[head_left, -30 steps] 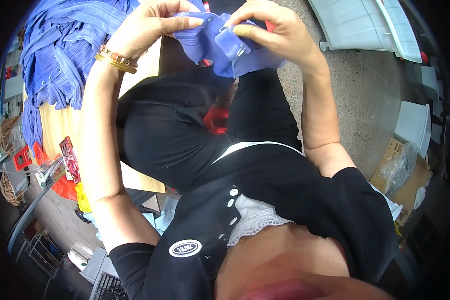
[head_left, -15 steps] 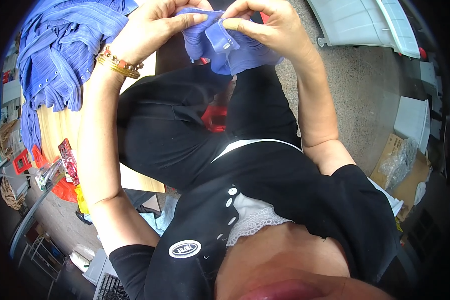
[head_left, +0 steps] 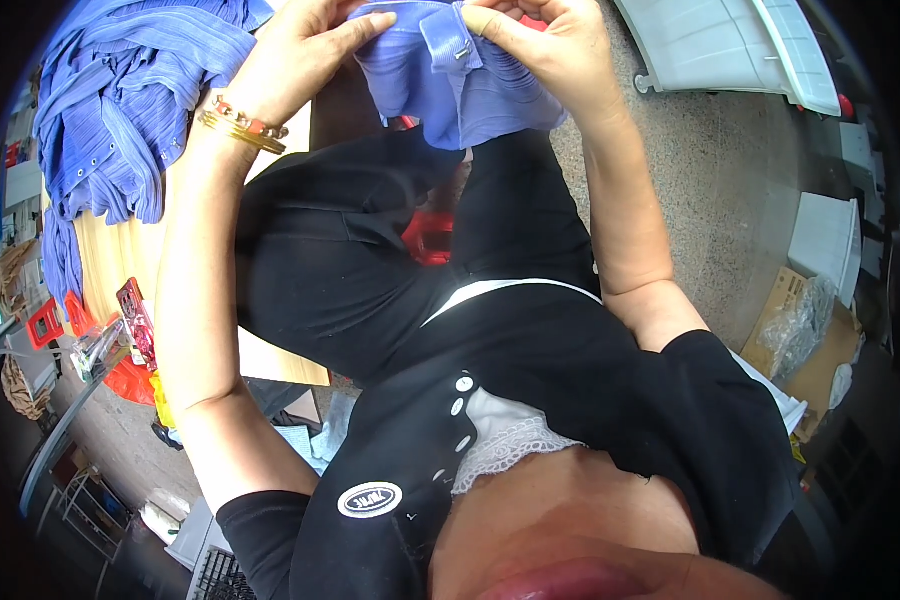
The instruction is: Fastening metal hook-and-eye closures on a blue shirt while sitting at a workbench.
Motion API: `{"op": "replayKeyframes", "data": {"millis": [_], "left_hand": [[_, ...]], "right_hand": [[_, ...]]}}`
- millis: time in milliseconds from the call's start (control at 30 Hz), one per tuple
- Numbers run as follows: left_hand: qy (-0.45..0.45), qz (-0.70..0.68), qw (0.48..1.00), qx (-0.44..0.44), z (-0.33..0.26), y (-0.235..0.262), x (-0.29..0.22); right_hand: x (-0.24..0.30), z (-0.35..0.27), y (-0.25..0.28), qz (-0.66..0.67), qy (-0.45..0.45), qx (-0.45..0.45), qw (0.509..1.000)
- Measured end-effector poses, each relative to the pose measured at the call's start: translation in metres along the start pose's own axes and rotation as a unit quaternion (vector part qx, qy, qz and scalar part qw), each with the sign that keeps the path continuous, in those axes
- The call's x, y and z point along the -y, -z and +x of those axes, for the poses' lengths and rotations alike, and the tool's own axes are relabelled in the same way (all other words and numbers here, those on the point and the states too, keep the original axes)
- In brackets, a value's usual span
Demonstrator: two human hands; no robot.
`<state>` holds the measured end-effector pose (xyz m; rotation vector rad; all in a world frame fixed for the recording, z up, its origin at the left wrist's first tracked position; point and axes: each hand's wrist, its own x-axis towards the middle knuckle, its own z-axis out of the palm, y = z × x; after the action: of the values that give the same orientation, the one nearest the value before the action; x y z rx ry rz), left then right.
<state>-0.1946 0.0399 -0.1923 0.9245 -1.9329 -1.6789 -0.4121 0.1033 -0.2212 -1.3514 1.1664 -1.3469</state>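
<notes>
Both hands pinch one blue pleated garment piece at the top of the view.

The left hand [head_left: 305, 45] grips the blue pleated piece [head_left: 460, 75] with its fingertips on the upper edge; the right hand [head_left: 555, 45] clamps the same edge just beside a small folded tab with a metal snap [head_left: 448, 40]. The tab sits between the two grips, at about 9 o'clock from the right fingertips and 3 o'clock from the left, with the right hand nearer to it. The cloth's long axis runs roughly 9 to 3 along that edge, and the rest hangs toward 6 over the lap. Both forearms rise toward 12, wrists bent inward; a gold bracelet [head_left: 240, 122] circles the left wrist. A heap of like blue fabric [head_left: 120, 110] lies at 9 o'clock on a pale table [head_left: 120, 265].
</notes>
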Motion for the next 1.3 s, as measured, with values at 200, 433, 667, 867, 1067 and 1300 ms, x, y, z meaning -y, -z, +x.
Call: {"op": "replayKeyframes", "data": {"millis": [200, 433, 667, 867, 1067, 1300], "left_hand": [[-0.039, -0.020, 0.999, -0.025, -0.003, -0.007, -0.010], [-0.083, 0.168, 0.982, 0.001, 0.000, 0.000, 0.007], [-0.066, 0.005, 0.998, -0.006, 0.004, -0.008, 0.007], [-0.014, -0.143, 0.990, 0.003, 0.000, 0.009, 0.002], [0.006, -0.217, 0.976, 0.023, 0.004, 0.006, 0.001], [0.032, -0.193, 0.980, 0.036, 0.001, 0.000, -0.004]], "right_hand": [[-0.001, 0.002, -0.003, -0.048, 0.058, -0.086, 0.993], [0.009, 0.004, -0.010, -0.055, 0.084, -0.128, 0.987], [0.010, 0.002, -0.012, -0.079, 0.083, -0.135, 0.984], [0.021, -0.004, -0.009, -0.219, 0.293, -0.148, 0.919], [0.021, -0.002, -0.008, -0.213, 0.420, -0.066, 0.880], [0.019, 0.003, -0.014, -0.189, 0.441, -0.097, 0.872]]}}
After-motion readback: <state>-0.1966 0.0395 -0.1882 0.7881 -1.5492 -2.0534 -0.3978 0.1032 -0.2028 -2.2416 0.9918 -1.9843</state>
